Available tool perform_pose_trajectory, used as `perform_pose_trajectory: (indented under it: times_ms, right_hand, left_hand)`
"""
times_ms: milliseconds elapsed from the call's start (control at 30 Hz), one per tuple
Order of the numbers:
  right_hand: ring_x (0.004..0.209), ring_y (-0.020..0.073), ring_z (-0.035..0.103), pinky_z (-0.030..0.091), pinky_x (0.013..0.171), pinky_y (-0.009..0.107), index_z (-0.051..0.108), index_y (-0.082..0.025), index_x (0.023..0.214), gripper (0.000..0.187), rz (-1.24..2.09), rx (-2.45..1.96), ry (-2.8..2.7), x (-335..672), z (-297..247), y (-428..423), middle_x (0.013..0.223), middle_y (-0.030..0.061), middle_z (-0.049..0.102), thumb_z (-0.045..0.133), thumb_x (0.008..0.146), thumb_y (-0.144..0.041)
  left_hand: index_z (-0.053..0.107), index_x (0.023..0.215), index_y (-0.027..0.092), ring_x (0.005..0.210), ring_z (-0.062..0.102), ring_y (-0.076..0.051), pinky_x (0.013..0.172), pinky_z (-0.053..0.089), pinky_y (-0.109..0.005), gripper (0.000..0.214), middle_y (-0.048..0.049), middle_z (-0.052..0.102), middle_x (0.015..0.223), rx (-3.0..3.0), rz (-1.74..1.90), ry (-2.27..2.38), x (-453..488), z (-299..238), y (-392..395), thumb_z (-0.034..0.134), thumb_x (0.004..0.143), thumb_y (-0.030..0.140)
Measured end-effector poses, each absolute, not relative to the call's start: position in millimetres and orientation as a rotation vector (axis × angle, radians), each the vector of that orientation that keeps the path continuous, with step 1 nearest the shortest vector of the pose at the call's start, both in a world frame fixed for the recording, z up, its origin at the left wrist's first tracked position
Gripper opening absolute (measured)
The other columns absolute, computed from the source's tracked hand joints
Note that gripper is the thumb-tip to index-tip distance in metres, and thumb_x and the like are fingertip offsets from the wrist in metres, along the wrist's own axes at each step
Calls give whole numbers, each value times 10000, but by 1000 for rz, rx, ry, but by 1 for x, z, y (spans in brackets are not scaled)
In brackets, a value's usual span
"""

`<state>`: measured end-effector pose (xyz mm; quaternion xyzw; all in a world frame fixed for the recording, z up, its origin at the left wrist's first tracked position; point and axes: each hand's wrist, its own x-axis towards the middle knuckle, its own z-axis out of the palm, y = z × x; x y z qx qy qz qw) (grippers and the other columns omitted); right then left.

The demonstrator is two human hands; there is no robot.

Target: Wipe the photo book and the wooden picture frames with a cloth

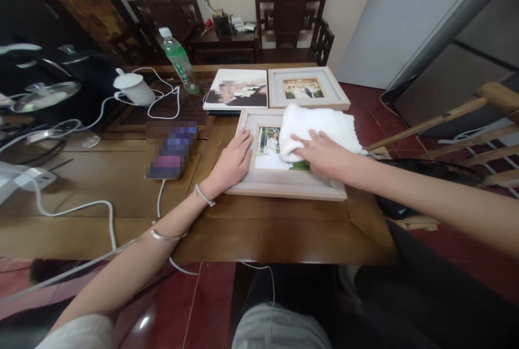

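A light wooden picture frame [284,186] lies flat near the table's edge, with a photo [268,146] of a person in white inside a pale mat. My left hand [232,162] rests on the frame's left side, fingers stretched along it. On the right, my right hand [324,154] presses a folded white cloth [324,124] against the frame; its fingers grip the cloth's near edge. The cloth covers the frame's upper right part and some of the photo. Behind lie a second wooden frame [338,92] with a photo and a white-edged photo album [214,81].
The wooden table [267,230] also holds a phone [172,151] on a white cable, a green-labelled bottle [180,62], a white lidded cup [133,88] and a power strip [36,178]. Loose cables run across the left side. Carved chairs [290,11] stand behind.
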<state>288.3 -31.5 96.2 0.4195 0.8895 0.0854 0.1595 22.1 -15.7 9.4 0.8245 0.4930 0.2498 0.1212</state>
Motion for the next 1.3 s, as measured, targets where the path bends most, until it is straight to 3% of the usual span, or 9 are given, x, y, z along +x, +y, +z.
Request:
perform_pose_trajectory:
  times_ms: [133, 233, 367, 467, 533, 667, 933, 1133, 1300]
  right_hand:
    - [1108, 345, 671, 521, 847, 439, 737, -164, 1295, 609, 26, 1118, 2563, 283, 121, -78, 1545, 149, 596, 501, 775, 49]
    - [914, 259, 694, 498, 799, 368, 757, -172, 1211, 569, -196, 1083, 2640, 281, 134, -104, 1158, 135, 771, 502, 756, 55]
    - [786, 244, 652, 459, 708, 349, 771, -183, 1124, 515, -310, 1078, 2692, 279, 135, -118, 851, 95, 722, 516, 734, 36]
    - [858, 266, 670, 483, 735, 367, 760, -186, 1191, 554, -240, 1146, 2695, 278, 125, -110, 937, 117, 746, 494, 758, 33]
    - [985, 298, 681, 517, 796, 400, 731, -205, 1292, 628, -154, 1215, 2691, 280, 115, -95, 1167, 135, 759, 474, 772, 36]
    - [1363, 426, 535, 506, 1013, 581, 642, -220, 1458, 759, 41, 1313, 2653, 289, 99, -47, 1652, 106, 483, 475, 766, 46]
    - [1535, 508, 302, 367, 1124, 752, 536, -149, 1569, 807, 212, 1316, 2703, 303, 85, 34, 1749, 157, 281, 496, 780, 14]
    - [1520, 501, 346, 392, 1116, 702, 632, -172, 1479, 747, 149, 1256, 2556, 285, 91, -11, 1728, 155, 338, 518, 774, 49]
    - [1207, 356, 647, 517, 901, 448, 747, -191, 1272, 610, -219, 1180, 2550, 273, 125, -77, 1469, 159, 646, 479, 784, 58]
  left_hand:
    - [540, 1510, 106, 1590, 351, -302, 1308, 309, -547, 534, -175, 478, 1643, 2417, 746, 1449, 22, 7, -14, 328, 1039, 241]
    - [539, 1507, 97, 1587, 355, -310, 1315, 288, -557, 532, -183, 483, 1637, 2430, 736, 1435, 22, 8, -14, 334, 1039, 246]
    - [534, 1513, 109, 1586, 355, -316, 1304, 299, -582, 530, -181, 488, 1633, 2431, 724, 1440, 22, 10, -15, 343, 1047, 273]
    - [531, 1518, 115, 1587, 351, -317, 1296, 309, -587, 531, -175, 486, 1636, 2438, 703, 1437, 22, 11, -16, 348, 1050, 288]
    - [532, 1521, 123, 1589, 347, -323, 1294, 310, -592, 530, -171, 484, 1639, 2439, 691, 1429, 22, 12, -16, 351, 1054, 296]
    - [534, 1519, 122, 1594, 335, -325, 1291, 312, -591, 527, -173, 484, 1640, 2436, 693, 1429, 22, 11, -15, 352, 1060, 306]
    - [534, 1516, 98, 1597, 330, -319, 1295, 311, -582, 540, -178, 485, 1638, 2428, 686, 1439, 22, 12, -17, 345, 1055, 305]
    - [521, 1524, 94, 1591, 343, -316, 1299, 313, -579, 542, -185, 480, 1640, 2423, 701, 1439, 22, 11, -17, 344, 1053, 296]
    - [531, 1513, 88, 1596, 332, -321, 1294, 315, -591, 543, -180, 478, 1643, 2420, 683, 1457, 24, 11, -17, 346, 1056, 314]
